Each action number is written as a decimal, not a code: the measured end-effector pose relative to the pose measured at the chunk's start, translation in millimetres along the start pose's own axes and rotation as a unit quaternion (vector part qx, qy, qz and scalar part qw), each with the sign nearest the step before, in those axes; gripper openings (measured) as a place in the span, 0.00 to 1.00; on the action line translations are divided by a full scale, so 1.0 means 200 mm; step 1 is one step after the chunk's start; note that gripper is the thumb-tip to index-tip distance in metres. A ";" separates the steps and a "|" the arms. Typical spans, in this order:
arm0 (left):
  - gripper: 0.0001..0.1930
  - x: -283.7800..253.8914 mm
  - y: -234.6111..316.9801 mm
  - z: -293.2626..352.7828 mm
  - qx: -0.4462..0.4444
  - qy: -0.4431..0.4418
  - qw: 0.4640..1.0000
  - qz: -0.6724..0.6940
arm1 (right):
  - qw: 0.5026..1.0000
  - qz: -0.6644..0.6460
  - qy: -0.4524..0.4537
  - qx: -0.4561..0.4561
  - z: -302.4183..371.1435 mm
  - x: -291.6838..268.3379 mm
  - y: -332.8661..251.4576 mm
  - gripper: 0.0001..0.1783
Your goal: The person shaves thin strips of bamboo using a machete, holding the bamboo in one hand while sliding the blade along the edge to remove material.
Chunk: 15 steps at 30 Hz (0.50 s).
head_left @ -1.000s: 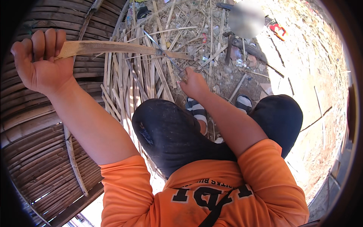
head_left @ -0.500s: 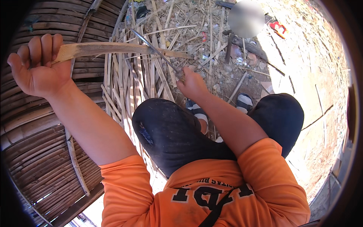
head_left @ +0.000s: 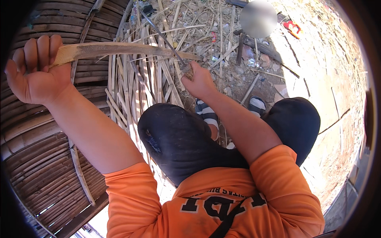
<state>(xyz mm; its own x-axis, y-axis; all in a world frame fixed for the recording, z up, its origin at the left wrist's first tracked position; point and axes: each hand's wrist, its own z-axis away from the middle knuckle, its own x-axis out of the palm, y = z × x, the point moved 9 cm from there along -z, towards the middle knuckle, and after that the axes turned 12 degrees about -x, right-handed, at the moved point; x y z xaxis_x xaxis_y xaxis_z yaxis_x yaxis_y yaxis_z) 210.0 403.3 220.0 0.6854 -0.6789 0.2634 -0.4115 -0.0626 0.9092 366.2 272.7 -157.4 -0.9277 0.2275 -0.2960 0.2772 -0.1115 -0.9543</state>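
Observation:
A long, slightly curved bamboo strip [head_left: 119, 48] runs across the upper left of the head view. Its wide pale end is held between the fingers and palm of my left hand [head_left: 41, 77], raised at the far left. Closed around the handle of a long narrow knife [head_left: 163, 37] is my right hand [head_left: 200, 81], above my feet. The blade slants up and leftward, crossing the strip near its thin far end. Whether the edge touches the strip I cannot tell. My right fingers are partly hidden behind the hand.
Split bamboo sticks [head_left: 123, 85] lie heaped left of my knees. A bamboo-slat panel [head_left: 35, 131] lines the left side. Dark wood pieces [head_left: 270, 53], a red item [head_left: 292, 28] and scraps litter the ground ahead. My sandalled feet [head_left: 207, 113] are between my bent knees.
The knife has swung more upright, its tip moving up and away along the strip. My right hand has shifted slightly up and left. My left hand has moved a little left with the bamboo strip.

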 end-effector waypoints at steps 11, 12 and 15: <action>0.32 -0.15 0.03 0.11 0.016 0.010 0.999 -0.027 | 0.999 0.030 -0.037 0.021 -0.07 -0.12 0.20 0.27; 0.32 -0.15 0.03 0.11 0.015 0.003 1.000 -0.024 | 1.000 0.001 -0.016 -0.003 -0.09 -0.13 0.10 0.27; 0.32 -0.13 0.03 0.10 0.021 0.015 0.999 -0.033 | 0.993 -0.026 -0.016 -0.113 -0.11 -0.15 -0.22 0.24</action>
<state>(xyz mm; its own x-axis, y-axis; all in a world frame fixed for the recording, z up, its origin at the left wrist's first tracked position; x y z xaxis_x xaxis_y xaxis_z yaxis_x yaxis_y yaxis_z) 177.1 407.1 212.6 0.7293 -0.6502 0.2131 -0.3894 -0.1383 0.9106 387.3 292.9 -107.0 -0.9488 0.1962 -0.2474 0.2736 0.1197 -0.9544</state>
